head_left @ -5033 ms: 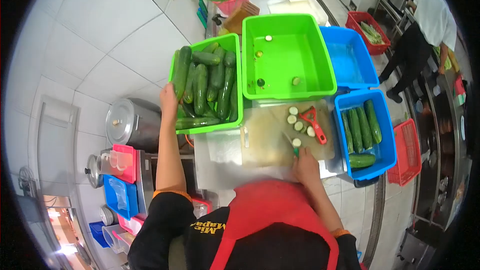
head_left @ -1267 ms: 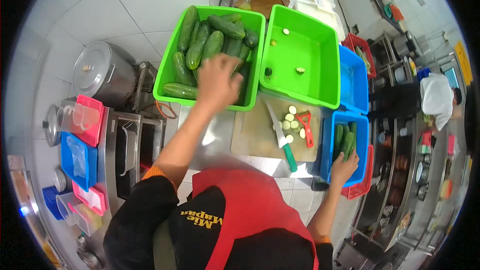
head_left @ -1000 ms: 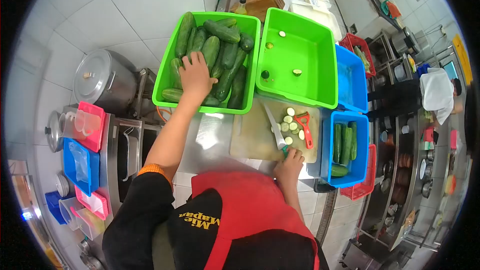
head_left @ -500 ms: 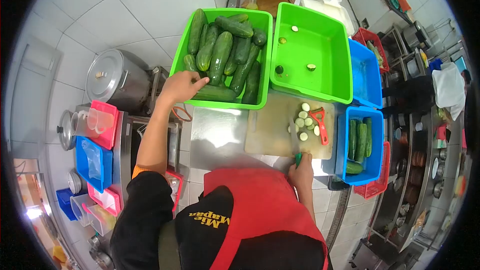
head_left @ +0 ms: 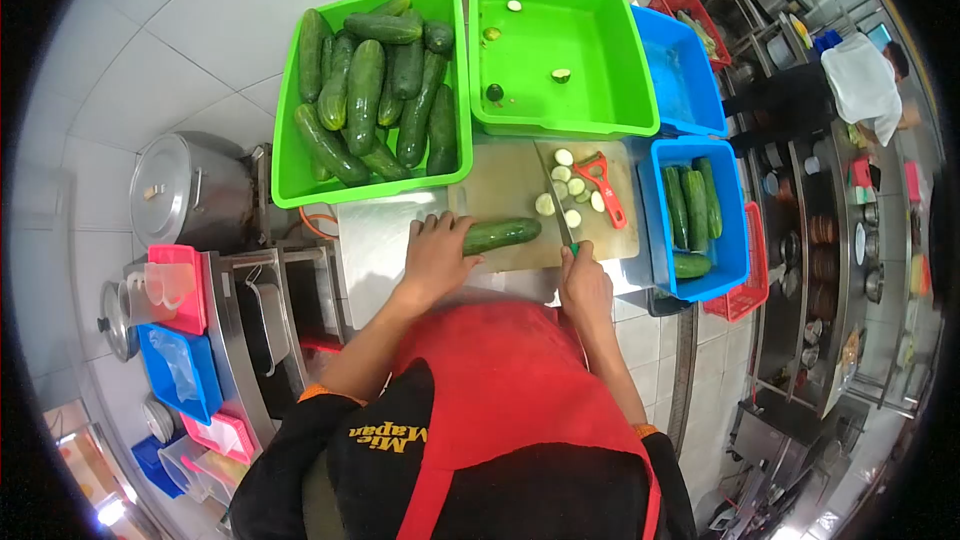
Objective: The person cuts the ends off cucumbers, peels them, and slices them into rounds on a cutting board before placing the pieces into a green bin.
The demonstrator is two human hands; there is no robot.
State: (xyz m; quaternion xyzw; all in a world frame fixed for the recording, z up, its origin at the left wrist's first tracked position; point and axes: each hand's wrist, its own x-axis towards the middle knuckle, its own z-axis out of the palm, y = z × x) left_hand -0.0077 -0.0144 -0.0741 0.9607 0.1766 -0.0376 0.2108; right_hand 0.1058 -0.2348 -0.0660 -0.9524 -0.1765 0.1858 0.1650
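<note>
My left hand (head_left: 438, 256) is closed round one end of a green cucumber (head_left: 505, 233), which lies crosswise over the near left part of the cutting board (head_left: 510, 175). In my right hand (head_left: 584, 285) is a knife (head_left: 562, 205) with a green handle, its blade pointing away from me over the board. Beside the blade are several pale cut cucumber pieces (head_left: 545, 204). A red peeler (head_left: 600, 190) rests to their right. Beyond my left hand, the left green tub (head_left: 287, 140) is full of whole cucumbers.
The right green tub (head_left: 560, 25) holds a few cut ends. A blue bin (head_left: 740, 230) with several cucumbers stands to the right, another blue bin (head_left: 680, 65) behind it. A lidded pot (head_left: 165, 190) is at left. Another person (head_left: 860, 85) stands far right.
My left hand has taken a cucumber out of the left green tub and brought it down to the board. My right hand still holds the knife. The view has shifted.
</note>
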